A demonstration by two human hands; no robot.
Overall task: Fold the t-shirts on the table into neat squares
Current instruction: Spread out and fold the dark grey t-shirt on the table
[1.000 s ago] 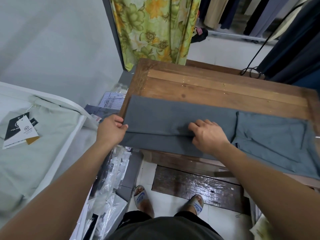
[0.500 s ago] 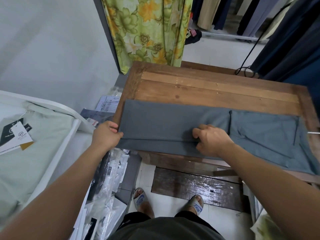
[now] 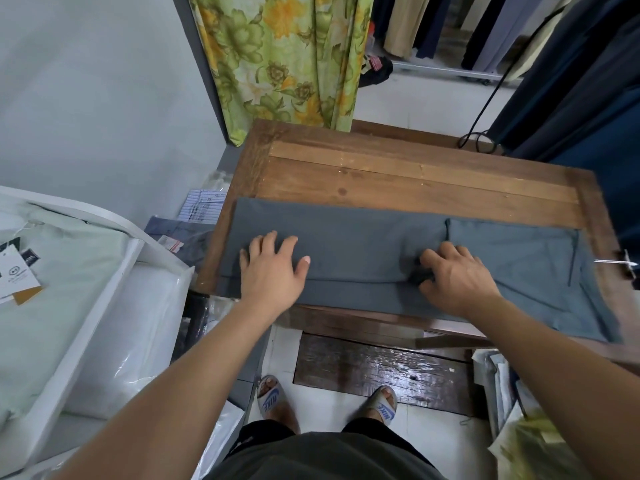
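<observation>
Left hand [image 3: 273, 271]: lay palm down on the left part of the grey t-shirt [image 3: 363, 244], fingers straight and spread. 1 second before, it had gripped the shirt's left edge at the table corner, so it had let go and slid inward.
Right hand [image 3: 459, 280]: fingers curled, pinching a small pucker of cloth at the fold line near the shirt's middle. It had barely shifted.
Hands together: well apart, both on the same shirt.
Grey t-shirt: lay as a long strip across the near half of the wooden table [image 3: 415, 181], near edge hanging over the front, paler end to my right.
Flap edge [image 3: 356, 281]: ran straight between my 2 hands.
Meaning: I judged the lengthwise fold laid and under smoothing, with the crosswise folds into a square not yet made.
Beyond: a pale green garment [image 3: 62, 271] lay in the white bin [image 3: 114, 268] to my left.
</observation>
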